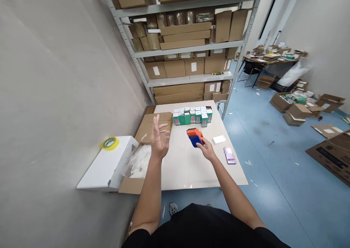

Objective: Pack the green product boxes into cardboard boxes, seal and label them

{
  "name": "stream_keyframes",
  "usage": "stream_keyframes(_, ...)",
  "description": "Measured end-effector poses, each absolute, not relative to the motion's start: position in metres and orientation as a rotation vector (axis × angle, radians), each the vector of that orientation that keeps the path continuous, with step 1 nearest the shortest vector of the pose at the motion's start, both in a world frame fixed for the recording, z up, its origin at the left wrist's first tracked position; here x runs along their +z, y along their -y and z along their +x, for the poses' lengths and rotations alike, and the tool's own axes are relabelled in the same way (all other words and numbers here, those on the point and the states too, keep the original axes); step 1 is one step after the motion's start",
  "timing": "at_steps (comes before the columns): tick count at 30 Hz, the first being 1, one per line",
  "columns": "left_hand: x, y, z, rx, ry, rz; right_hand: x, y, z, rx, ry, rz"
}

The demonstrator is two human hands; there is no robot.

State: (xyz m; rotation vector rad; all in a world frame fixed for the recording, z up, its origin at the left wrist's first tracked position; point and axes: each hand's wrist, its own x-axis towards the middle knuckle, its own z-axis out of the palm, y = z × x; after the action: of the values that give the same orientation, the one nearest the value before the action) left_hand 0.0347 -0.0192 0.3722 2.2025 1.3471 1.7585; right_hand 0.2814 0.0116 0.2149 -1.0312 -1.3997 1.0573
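Note:
My right hand (207, 149) grips an orange and blue tape dispenser (194, 137) above the middle of the white table (180, 171). A bit of yellow shows at the dispenser's far right side. My left hand (160, 140) is raised with its fingers apart and holds nothing. It is nearest to the flattened-looking top of a cardboard box (153, 124) at the table's left. Beyond both hands, several small green and white boxes (193, 117) stand grouped at the far end of the table.
A white slip (219, 139) and a phone (230, 155) lie at the table's right. An open carton with white packing material (139, 162) sits left, beside a white box (102, 167) bearing a yellow tape roll (110, 143). Behind stands a metal shelf (188, 79) of cartons.

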Motion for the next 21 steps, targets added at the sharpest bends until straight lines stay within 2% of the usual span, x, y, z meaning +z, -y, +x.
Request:
stream_keyframes(9, 0.337, 0.059, -0.104, 1.764, -1.839, 1.913, 0.225, -0.039, 0.116, 0.926, 1.721, -0.905)
stream_keyframes(21, 0.295, 0.163, -0.286, 1.782, -2.285, 1.4, 0.162, -0.027, -0.187, 0.722, 2.332, -0.777)
